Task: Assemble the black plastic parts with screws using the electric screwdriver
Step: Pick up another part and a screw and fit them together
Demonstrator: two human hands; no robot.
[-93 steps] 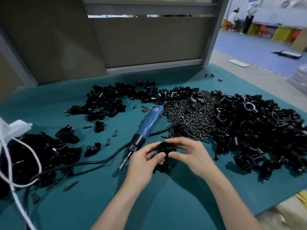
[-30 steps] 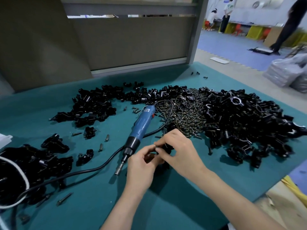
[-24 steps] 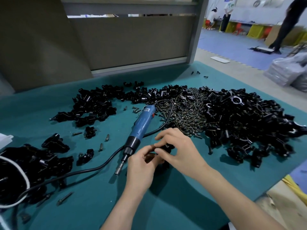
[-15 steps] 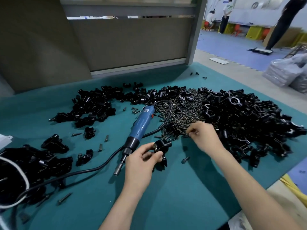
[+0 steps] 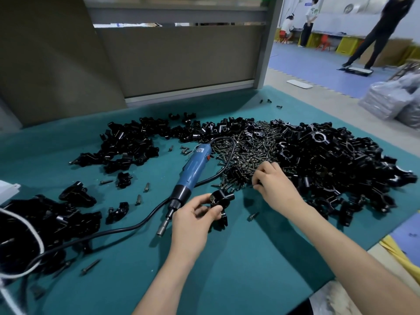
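My left hand [image 5: 194, 220] grips a black plastic part [image 5: 221, 201] just above the teal mat, with a screw head showing on its top. My right hand [image 5: 273, 183] rests at the near edge of the screw pile [image 5: 247, 155], its fingers curled down among the screws; whether it holds one I cannot tell. The blue electric screwdriver [image 5: 193, 171] lies on the mat to the left of the held part, with its bit pointing toward me. One loose screw [image 5: 252, 216] lies on the mat between my hands.
A large heap of black parts [image 5: 336, 164] fills the right side, a smaller heap [image 5: 131, 142] lies at the back left, and another pile [image 5: 38, 228] sits at the left edge. The screwdriver's black cable [image 5: 109, 231] runs leftward. People stand on the floor beyond.
My right hand left the black part and reached right into the screw pile. A screw dropped onto the mat. My left hand kept hold of the part.
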